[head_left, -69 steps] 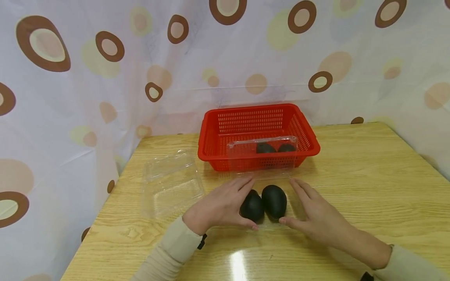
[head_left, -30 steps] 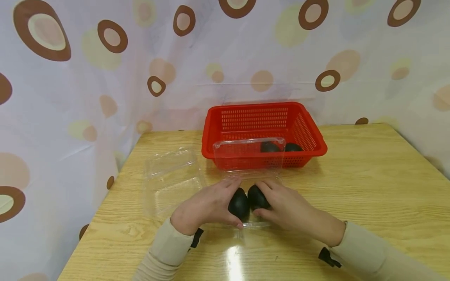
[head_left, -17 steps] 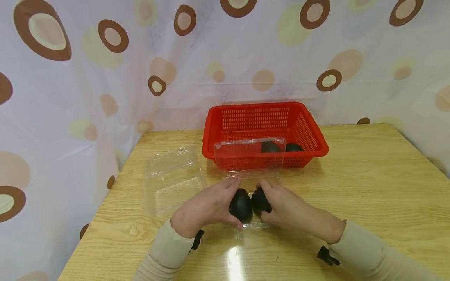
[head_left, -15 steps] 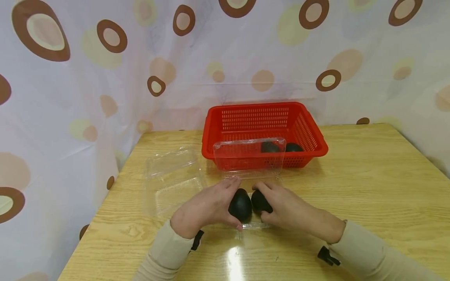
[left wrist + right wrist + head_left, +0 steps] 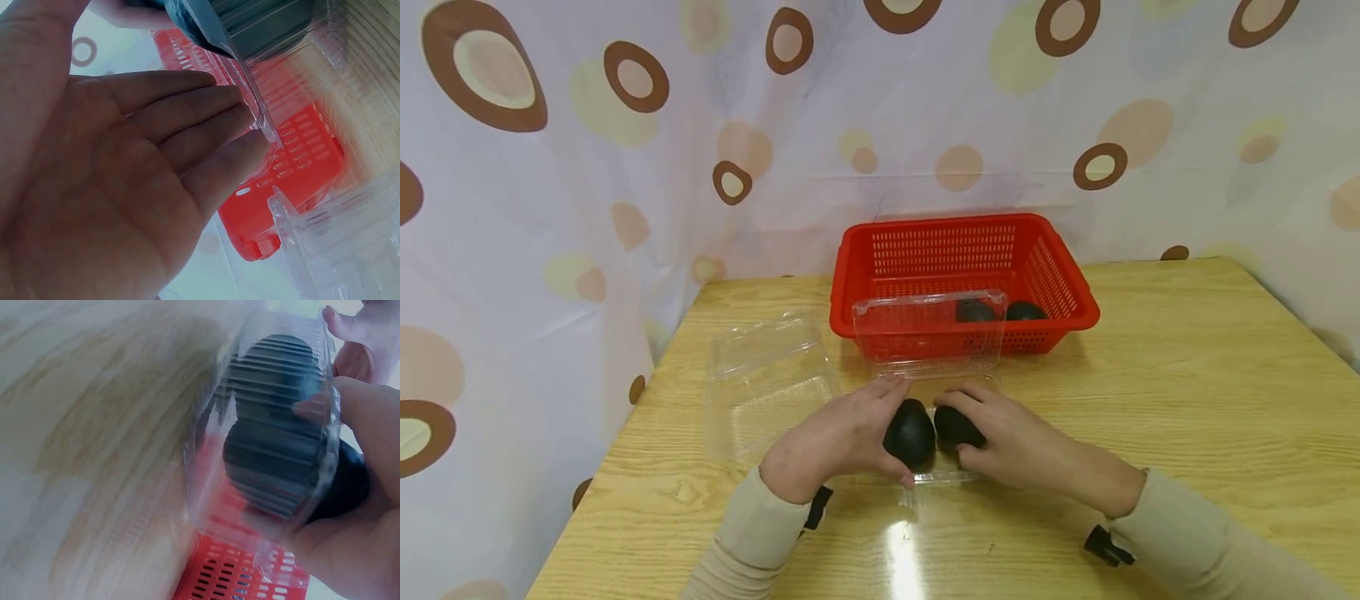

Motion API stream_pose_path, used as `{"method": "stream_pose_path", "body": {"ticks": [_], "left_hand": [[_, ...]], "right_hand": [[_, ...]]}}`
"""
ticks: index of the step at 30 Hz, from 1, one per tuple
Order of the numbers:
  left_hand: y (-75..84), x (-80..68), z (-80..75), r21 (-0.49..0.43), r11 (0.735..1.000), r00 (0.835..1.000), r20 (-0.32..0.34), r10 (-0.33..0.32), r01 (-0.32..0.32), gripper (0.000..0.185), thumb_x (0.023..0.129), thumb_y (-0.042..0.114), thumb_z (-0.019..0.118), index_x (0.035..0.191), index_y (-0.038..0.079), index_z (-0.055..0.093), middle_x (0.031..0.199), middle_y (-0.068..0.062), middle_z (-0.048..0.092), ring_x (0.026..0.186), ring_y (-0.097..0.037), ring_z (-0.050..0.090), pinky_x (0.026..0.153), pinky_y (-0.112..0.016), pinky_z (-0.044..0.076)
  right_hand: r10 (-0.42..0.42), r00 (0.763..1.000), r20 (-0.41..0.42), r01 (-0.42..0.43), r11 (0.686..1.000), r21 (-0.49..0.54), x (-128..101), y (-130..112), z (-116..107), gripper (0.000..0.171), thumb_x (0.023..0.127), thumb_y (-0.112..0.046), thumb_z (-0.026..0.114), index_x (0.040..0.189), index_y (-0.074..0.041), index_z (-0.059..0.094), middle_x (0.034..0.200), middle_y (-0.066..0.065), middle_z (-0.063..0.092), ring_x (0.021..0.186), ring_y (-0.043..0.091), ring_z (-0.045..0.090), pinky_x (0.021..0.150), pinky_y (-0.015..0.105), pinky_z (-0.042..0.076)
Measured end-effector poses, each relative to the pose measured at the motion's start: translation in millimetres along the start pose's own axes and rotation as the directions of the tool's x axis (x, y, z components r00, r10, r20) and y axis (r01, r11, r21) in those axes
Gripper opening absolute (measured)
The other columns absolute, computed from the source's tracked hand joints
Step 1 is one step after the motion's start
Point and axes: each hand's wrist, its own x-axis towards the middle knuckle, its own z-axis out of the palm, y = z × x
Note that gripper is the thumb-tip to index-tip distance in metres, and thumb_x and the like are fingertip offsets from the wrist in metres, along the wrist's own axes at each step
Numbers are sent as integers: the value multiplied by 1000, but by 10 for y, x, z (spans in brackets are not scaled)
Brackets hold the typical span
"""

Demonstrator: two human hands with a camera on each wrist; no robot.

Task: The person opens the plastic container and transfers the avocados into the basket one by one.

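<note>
From the head view, my right hand (image 5: 1026, 442) holds the right avocado (image 5: 957, 429), fingers and thumb curled round its outer side. My left hand (image 5: 838, 437) is spread wide along the outer side of the left avocado (image 5: 910, 435), thumb at the near edge of the clear container (image 5: 946, 477). Both dark avocados sit side by side in that container, whose lid (image 5: 928, 297) stands raised in front of the red basket (image 5: 951, 222). Two more dark fruits (image 5: 1024, 310) lie in the basket, toward its right. A second clear container (image 5: 778, 392) rests left of my hands on the wooden tabletop (image 5: 1195, 392); behind hangs a patterned cloth (image 5: 820, 125).

From the left wrist, my four left fingers are straight, their tips at the clear container's rim; a dark avocado shows through its ribbed wall.

From the right wrist, both avocados show through the ribbed plastic, my right thumb reaching inside it, the grip narrowed on the one nearest my palm.
</note>
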Motion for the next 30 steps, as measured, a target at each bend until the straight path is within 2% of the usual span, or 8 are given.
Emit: {"method": "stream_pose_path", "body": {"ticks": [6,10,24,27,30], "left_hand": [[-21,2,6,0,1000,1000,-22,19,-19,116,67,54,86,156,6,29,161,-11,33,148,-23,34,119,-38,35],[-35,-4,9,12,1000,999,-31,27,-27,116,66,55,86,155,5,30,160,-11,34,148,-24,34,119,-38,35],[-21,-9,10,0,1000,1000,-22,20,-20,114,68,53,87,155,4,31,160,-12,34,148,-26,35,118,-39,36],[-16,-3,15,0,1000,1000,-20,18,-18,114,68,53,87,154,4,31,160,-12,35,148,-25,35,118,-39,35],[-14,2,18,2,1000,1000,-12,11,-11,114,68,53,86,154,4,31,160,-12,34,148,-25,34,119,-39,34]], "right_hand": [[-4,999,-41,6,999,46,-23,42,-111,56,78,-5,69,132,-11,57,128,6,58,104,20,61,87,40,57],[13,999,-37,-10,997,71,-50,71,-170,56,80,-5,68,134,-13,56,130,5,58,104,20,61,87,38,57],[-9,995,-96,19,994,104,-140,106,-342,56,80,-2,68,133,-16,55,126,1,58,98,14,60,78,27,56],[-7,995,-104,16,996,91,-166,115,-388,56,81,-2,69,132,-18,55,126,0,57,99,14,60,79,29,57],[-3,994,-111,10,998,64,-197,133,-434,55,81,-4,70,133,-17,55,129,2,57,104,17,60,84,37,57]]}}
